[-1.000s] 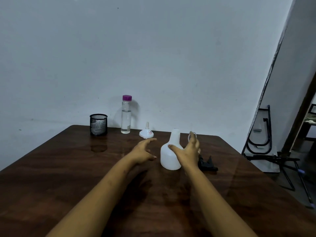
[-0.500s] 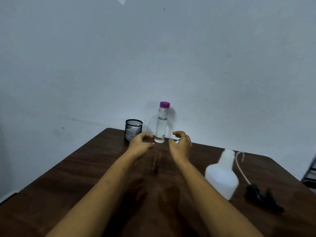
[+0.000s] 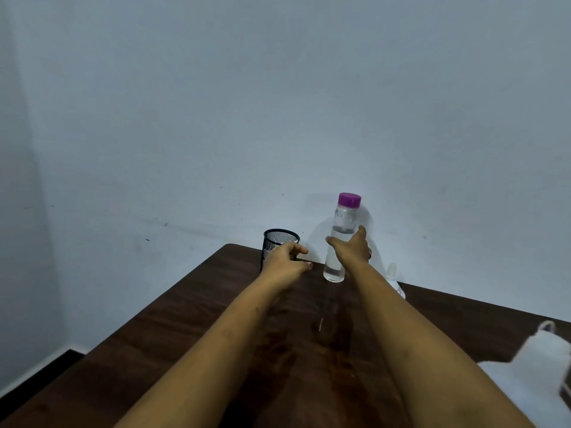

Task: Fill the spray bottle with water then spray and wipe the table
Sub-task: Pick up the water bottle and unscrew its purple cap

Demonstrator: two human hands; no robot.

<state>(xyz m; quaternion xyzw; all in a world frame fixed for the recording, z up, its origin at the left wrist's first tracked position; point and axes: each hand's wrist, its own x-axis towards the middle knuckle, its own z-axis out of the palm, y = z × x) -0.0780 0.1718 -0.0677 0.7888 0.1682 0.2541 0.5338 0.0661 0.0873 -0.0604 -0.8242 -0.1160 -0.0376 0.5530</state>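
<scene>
The water bottle (image 3: 344,217), clear with a purple cap (image 3: 349,200) and filled with clear liquid to well above its middle, stands upright on the tabletop (image 3: 185,335) close to the far edge, not far from the far left corner. The right hand (image 3: 352,250) is stretched out to it and lies across the front of its middle. The hand is spread wide, with the thumb (image 3: 332,240) sticking out past the bottle's left side and the fingers raised at its right side, so the bottle sits in the fork between them. Nothing has curled round it, and whether the palm touches the plastic cannot be told from this angle. The left hand (image 3: 285,262) hovers just left of the bottle, apart from it, with fingers loosely curled and nothing in them. It sits in front of a black mesh cup (image 3: 278,237) that stands at the far left corner. Just right of the right forearm, near the far edge, a small white funnel (image 3: 392,273) peeks out, partly hidden by the arm. The white spray bottle (image 3: 531,375) is well apart from both hands, at the right side of the tabletop toward the near edge. It is blurred and cut by the picture's border, so whether it stands straight cannot be told. Dark, glossy patches mark the brown wood between the forearms. A plain pale wall (image 3: 278,103) rises behind the far edge.
</scene>
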